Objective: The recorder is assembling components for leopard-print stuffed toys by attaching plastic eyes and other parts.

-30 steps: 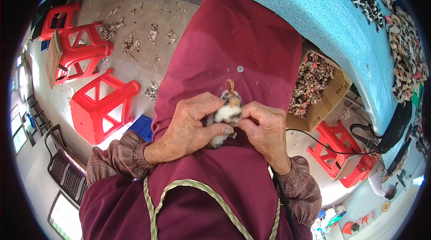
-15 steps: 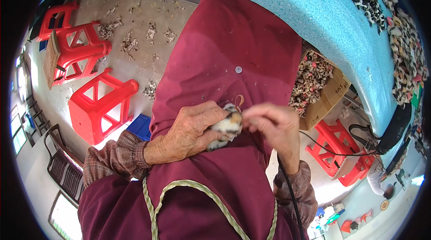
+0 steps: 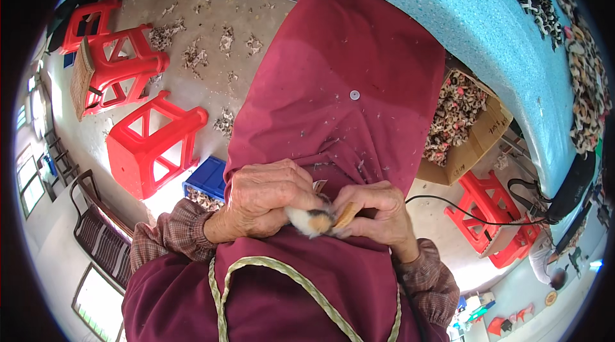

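A small furry piece (image 3: 312, 221) in white, black and orange, like a soft toy, lies over my lap on the maroon apron (image 3: 346, 41). My left hand (image 3: 269, 196) is closed round its left end. On its right side, my right hand (image 3: 378, 211) pinches a tan strip (image 3: 346, 214) that joins or lies against the fur. A little pale tip sticks up between my hands. My fingers hide much of the furry piece, so its full shape cannot be told.
A blue table (image 3: 442, 2) curves along the top right, with heaps of small pieces (image 3: 586, 73) on it. Under it stands a cardboard box (image 3: 477, 143) full of similar pieces. Red stools (image 3: 150, 143) and a blue crate (image 3: 208, 177) are at left. A black cable (image 3: 461, 215) runs right.
My right hand has come in from beside the furry piece and now pinches the tan strip. The furry piece has turned and moved lower, closer to me.
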Demonstrator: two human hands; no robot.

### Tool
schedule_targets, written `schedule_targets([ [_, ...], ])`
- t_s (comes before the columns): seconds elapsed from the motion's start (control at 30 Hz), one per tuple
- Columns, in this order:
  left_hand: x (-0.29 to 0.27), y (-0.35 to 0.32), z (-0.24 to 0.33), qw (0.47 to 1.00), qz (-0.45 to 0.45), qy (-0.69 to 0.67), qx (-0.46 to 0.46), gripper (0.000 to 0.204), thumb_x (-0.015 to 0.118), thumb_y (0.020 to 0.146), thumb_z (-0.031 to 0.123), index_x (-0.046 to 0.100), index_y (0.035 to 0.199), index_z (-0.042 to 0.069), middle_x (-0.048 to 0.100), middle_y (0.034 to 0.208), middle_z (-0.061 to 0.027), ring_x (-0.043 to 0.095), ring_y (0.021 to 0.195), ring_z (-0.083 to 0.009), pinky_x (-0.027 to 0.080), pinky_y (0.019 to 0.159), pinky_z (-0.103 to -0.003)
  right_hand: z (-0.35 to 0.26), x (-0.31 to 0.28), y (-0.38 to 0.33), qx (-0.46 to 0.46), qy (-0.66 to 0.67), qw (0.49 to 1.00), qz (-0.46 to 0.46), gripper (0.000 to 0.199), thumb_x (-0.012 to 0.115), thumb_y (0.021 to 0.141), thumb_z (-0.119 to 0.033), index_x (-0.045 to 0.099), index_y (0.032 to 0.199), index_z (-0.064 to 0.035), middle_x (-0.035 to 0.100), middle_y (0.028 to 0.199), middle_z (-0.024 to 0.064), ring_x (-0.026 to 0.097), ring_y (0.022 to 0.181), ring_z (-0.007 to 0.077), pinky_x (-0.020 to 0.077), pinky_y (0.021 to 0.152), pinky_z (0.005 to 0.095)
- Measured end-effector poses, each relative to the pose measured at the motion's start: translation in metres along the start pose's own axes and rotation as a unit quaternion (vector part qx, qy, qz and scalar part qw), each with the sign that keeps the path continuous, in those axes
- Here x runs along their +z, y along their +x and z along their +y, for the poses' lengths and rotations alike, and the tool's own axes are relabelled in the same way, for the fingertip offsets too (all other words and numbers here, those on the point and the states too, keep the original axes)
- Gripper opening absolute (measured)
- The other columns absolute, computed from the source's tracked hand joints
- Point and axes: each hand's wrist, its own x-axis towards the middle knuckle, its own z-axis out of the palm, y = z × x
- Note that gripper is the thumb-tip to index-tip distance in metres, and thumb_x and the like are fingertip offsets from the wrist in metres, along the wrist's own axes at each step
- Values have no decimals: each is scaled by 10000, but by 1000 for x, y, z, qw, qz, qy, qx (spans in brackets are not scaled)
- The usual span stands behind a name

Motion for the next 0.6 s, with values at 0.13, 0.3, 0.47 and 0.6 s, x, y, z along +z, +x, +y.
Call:
schedule_targets([
  [0.13,0,-3,-4,994,-26,-78,-67,129,697,670,-19,668,794,-6,640,735,-101,639,689,-245,518,630,-338,-8,-40,25,177,-85,973,123,91,626,775,-1,649,853,40,665,774,61,622,665,111,498,610,258],
  [0.3,5,0,-3,995,-45,-66,-55,174,681,650,-30,654,813,25,627,737,-84,625,691,-250,526,658,-338,40,-76,74,-3,-440,877,193,144,643,761,-31,655,904,-25,661,837,114,625,643,197,498,602,295],
  [0.47,1,3,-4,998,-57,-3,21,217,647,608,4,645,825,0,587,744,-84,596,676,-265,527,642,-359,60,-78,94,42,-585,801,120,113,661,741,-65,660,854,-55,647,798,159,632,746,330,503,678,422],
  [0.6,0,-1,-7,997,-39,22,64,177,620,663,55,672,817,-15,583,735,-94,593,663,-258,507,597,-358,51,-83,89,73,-511,844,149,117,669,738,-48,668,855,-50,658,772,134,648,715,262,513,666,371],
])
